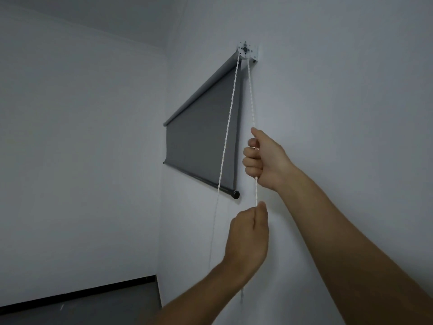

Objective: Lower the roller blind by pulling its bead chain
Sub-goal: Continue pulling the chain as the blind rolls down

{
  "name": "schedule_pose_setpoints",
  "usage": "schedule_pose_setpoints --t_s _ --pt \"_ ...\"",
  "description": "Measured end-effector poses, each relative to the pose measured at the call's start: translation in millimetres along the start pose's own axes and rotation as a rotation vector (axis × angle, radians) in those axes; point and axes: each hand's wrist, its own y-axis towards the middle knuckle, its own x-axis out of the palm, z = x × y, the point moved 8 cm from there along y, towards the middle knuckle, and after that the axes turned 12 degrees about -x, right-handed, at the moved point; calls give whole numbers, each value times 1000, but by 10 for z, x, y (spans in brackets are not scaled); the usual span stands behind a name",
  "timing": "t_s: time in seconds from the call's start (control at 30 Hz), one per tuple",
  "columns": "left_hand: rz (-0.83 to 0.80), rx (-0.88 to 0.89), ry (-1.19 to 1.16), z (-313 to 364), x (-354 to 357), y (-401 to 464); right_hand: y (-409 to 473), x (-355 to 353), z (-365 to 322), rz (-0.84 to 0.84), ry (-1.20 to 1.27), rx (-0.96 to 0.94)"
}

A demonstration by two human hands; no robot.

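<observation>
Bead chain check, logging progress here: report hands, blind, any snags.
Right hand and left hand both grip the bead chain, wall-side strand. Roller blind partly down. No snag visible.

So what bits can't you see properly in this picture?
- Head view: the part of the bead chain inside the right hand is hidden by its curled fingers.
- The chain's bottom loop is hidden behind the left hand and forearm, then blurs away.
- Whatever lies behind the grey blind is covered by the fabric.
- The screws on the bracket are too small to make out.
</observation>
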Motion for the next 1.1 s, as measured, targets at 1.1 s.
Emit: schedule_pose_setpoints --t_s 1.1 --pt "-80 -283 -344 534 -264 821 -931 -233 868 -28 -266 -3"
